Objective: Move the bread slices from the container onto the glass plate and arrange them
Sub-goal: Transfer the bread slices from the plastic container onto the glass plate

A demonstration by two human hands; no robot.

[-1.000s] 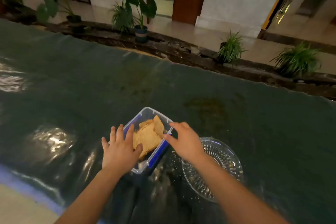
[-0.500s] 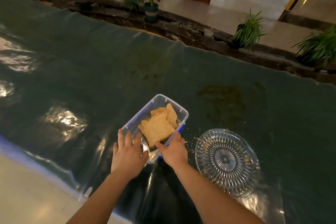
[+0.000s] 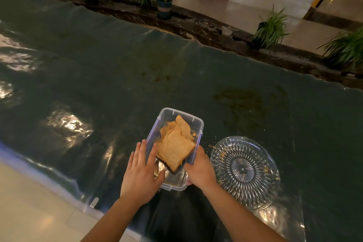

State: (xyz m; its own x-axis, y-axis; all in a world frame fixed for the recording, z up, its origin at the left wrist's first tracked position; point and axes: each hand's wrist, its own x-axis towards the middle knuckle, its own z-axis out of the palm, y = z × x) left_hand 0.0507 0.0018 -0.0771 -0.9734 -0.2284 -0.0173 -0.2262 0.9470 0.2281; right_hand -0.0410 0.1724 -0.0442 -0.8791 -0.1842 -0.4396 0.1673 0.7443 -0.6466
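Observation:
A clear plastic container (image 3: 169, 116) with blue clips sits near the table's front edge, holding several toasted bread slices (image 3: 175, 148). My left hand (image 3: 140, 173) lies against its near left side, fingers spread along the wall and thumb at the rim. My right hand (image 3: 200, 169) grips its near right side. Just right of the container stands the patterned glass plate (image 3: 244, 171), bare except for a few crumbs.
The table is covered in a dark green cloth under glossy clear plastic (image 3: 98, 88). Crumbs (image 3: 211, 146) lie between container and plate. Potted plants (image 3: 164, 4) stand beyond the far edge. Tiled floor (image 3: 29, 212) shows below the near edge.
Both hands slid back from the container's middle to its near end. The container has turned to point more straight away from me. The view has shifted down and closer.

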